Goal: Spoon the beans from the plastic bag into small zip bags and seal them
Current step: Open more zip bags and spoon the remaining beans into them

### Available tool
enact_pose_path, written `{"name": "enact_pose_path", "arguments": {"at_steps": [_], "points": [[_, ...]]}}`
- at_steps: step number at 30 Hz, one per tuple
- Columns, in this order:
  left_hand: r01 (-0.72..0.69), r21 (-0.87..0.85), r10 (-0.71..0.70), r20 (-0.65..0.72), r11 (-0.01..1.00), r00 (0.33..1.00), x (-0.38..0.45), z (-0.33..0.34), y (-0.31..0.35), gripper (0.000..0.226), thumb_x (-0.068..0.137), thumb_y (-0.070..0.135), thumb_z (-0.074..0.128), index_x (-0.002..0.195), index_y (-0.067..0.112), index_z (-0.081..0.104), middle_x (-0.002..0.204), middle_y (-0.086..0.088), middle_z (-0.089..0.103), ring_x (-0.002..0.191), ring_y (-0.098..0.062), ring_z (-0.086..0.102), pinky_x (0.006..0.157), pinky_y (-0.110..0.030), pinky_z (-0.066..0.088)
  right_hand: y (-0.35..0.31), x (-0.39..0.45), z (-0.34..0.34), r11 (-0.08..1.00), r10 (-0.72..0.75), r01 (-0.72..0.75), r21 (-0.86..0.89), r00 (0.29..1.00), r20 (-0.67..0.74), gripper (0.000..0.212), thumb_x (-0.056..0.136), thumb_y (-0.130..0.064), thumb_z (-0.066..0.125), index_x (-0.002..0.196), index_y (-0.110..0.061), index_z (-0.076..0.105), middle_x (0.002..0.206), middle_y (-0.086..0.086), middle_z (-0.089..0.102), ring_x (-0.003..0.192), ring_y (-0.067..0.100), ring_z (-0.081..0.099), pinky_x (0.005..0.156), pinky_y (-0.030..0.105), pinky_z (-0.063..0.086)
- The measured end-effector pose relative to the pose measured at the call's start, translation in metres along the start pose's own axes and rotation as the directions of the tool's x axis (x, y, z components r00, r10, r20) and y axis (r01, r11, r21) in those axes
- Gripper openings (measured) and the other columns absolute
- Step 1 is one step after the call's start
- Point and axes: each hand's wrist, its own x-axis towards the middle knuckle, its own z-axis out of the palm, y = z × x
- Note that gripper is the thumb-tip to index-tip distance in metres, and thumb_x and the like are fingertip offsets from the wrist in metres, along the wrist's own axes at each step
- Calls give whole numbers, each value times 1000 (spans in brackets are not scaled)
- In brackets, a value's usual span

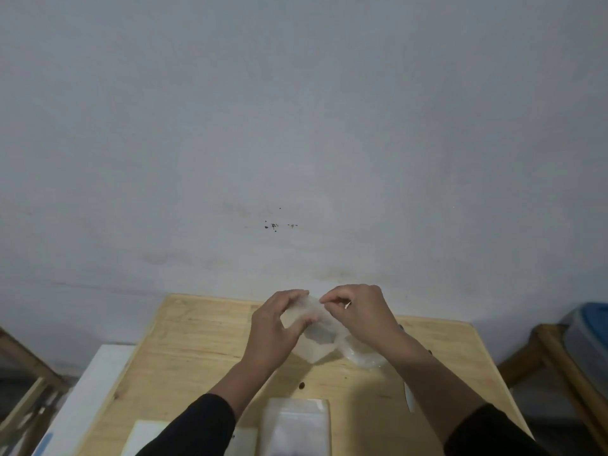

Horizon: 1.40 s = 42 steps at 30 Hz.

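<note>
Both my hands hold one small clear zip bag (317, 337) up over the far middle of the wooden table (184, 360). My left hand (278, 327) grips its left side, thumb in front. My right hand (357, 315) pinches its top edge with curled fingers. Under my right wrist lies a crumpled clear plastic bag (362, 357); its contents are hidden. A stack of flat zip bags (296, 422) lies at the near edge. A loose dark bean (301, 385) sits on the table. A pale spoon-like handle (409, 398) lies at the right.
A white sheet or card (144, 436) lies at the near left of the table. A white surface (95, 383) adjoins the table's left side. Wooden frames stand at far left (23, 363) and right (559, 353), with a blue-lidded container (592, 324) on the right. A grey wall is behind.
</note>
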Motion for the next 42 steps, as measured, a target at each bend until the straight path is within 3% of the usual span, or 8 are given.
{"name": "enact_pose_path", "arguments": {"at_steps": [3,9,13,17,22,28,37,42], "points": [[109,-120,-118,-71,987,991,-1,-3,9,20,76,15,76,77,30,63,77,16,68,75,-1,62,70,-9,45,-1,-7,-3,983,25,-18,184,999,-36,8,83,-18,67,85,-22,75,79,-13,71,71,-7,60,67,5,42],[255,-249,-300,-163,934,940,-8,-3,18,11,80,20,73,78,27,66,74,9,68,67,1,62,62,-10,46,10,-35,-2,857,103,-63,512,993,-50,36,78,-17,74,111,-29,64,91,-5,70,90,5,65,79,16,50],[296,-281,-347,-150,913,926,-10,-2,20,6,81,25,72,81,27,67,74,7,70,71,-4,66,69,-22,52,12,-40,3,858,93,9,514,981,-172,35,80,-7,71,103,-32,64,78,-2,66,77,6,64,72,14,49],[243,-266,-281,-115,933,953,-13,-6,28,12,81,18,72,84,27,64,76,6,69,70,0,65,63,-10,47,11,-42,-3,898,41,67,434,971,-235,33,82,-10,68,105,-33,62,79,-4,64,75,4,62,72,13,49],[187,-332,-237,-118,925,964,-14,-8,37,30,82,16,71,102,33,58,80,5,70,75,-3,65,69,-12,49,9,-42,-7,937,-46,151,315,947,-317,27,85,-9,65,93,-35,62,86,-13,65,80,3,59,73,12,47],[85,-253,-102,-55,964,993,-9,-9,42,19,83,13,70,87,32,67,80,16,69,75,-5,63,69,-18,50,12,-39,-11,901,27,83,426,969,-246,13,80,-13,72,85,-25,74,85,-12,72,81,5,64,78,21,52],[79,-135,-78,10,988,997,-6,-7,44,19,84,12,68,77,29,70,60,23,59,55,1,48,56,-8,37,14,-34,-8,865,94,53,498,960,-264,17,76,-4,73,73,-21,74,73,-8,72,66,1,60,65,11,46],[88,-120,-86,18,989,996,-3,-7,43,19,85,20,68,79,37,69,73,19,67,64,-5,57,60,-16,46,15,-32,-8,878,63,34,477,981,-185,12,79,-13,72,81,-24,75,84,-8,73,83,4,65,76,14,50]]}}
